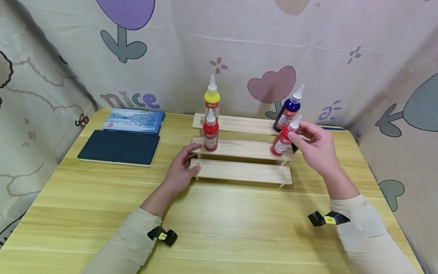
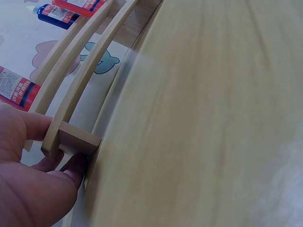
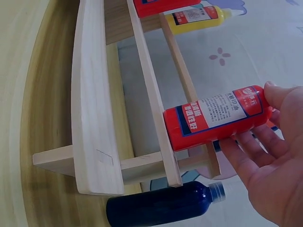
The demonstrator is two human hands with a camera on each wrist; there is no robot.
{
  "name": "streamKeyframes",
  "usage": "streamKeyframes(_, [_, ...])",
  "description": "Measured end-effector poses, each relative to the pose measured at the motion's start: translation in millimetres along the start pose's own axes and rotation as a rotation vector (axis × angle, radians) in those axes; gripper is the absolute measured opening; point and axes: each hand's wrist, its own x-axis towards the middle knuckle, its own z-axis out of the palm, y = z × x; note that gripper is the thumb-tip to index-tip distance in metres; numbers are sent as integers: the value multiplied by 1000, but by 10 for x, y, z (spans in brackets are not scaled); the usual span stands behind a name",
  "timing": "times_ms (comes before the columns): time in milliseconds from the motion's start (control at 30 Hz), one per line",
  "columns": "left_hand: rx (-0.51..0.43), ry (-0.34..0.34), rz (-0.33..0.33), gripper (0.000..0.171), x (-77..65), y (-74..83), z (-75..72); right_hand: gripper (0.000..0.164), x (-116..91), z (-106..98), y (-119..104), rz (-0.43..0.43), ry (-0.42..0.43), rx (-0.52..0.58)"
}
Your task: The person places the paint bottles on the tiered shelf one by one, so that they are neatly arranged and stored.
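Note:
A three-tier wooden display rack [image 1: 244, 172] stands on the table. My left hand [image 1: 179, 171] grips its left end, thumb against the lowest board and fingers by the middle one. My right hand [image 1: 316, 146] holds a red bottle [image 1: 282, 141] with a white nozzle, thumb on its near side and fingers behind. That bottle tilts slightly, its base at the right end of the middle board [image 3: 150, 87]. A second red bottle [image 1: 210, 133] is on the middle board's left end. Behind, on the top board, stand a yellow bottle [image 1: 212, 99] and a dark blue bottle [image 1: 287, 113].
Another dark bottle [image 3: 158, 205], showing a clear neck, is beside the rack's right end. On the table's left lie a dark green-covered book [image 1: 119, 148] and a blue box [image 1: 134, 121]. A patterned cloth [image 1: 191, 57] hangs behind the table [image 1: 236, 228].

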Motion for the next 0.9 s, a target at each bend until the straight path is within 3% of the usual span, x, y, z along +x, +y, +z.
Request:
streamKeyframes(167, [2, 2, -5, 65, -2, -2, -4, 30, -2, -13, -8, -25, 52, 105])
streamKeyframes(400, [3, 2, 1, 65, -1, -1, -9, 26, 3, -140, 21, -92, 174, 362])
streamKeyframes(600, [0, 2, 6, 65, 0, -1, -5, 27, -29, -255, 107, -91, 264, 356])
streamKeyframes(900, [2, 4, 1, 65, 1, -1, -1, 31, -49, -289, 358, 59, 243, 291])
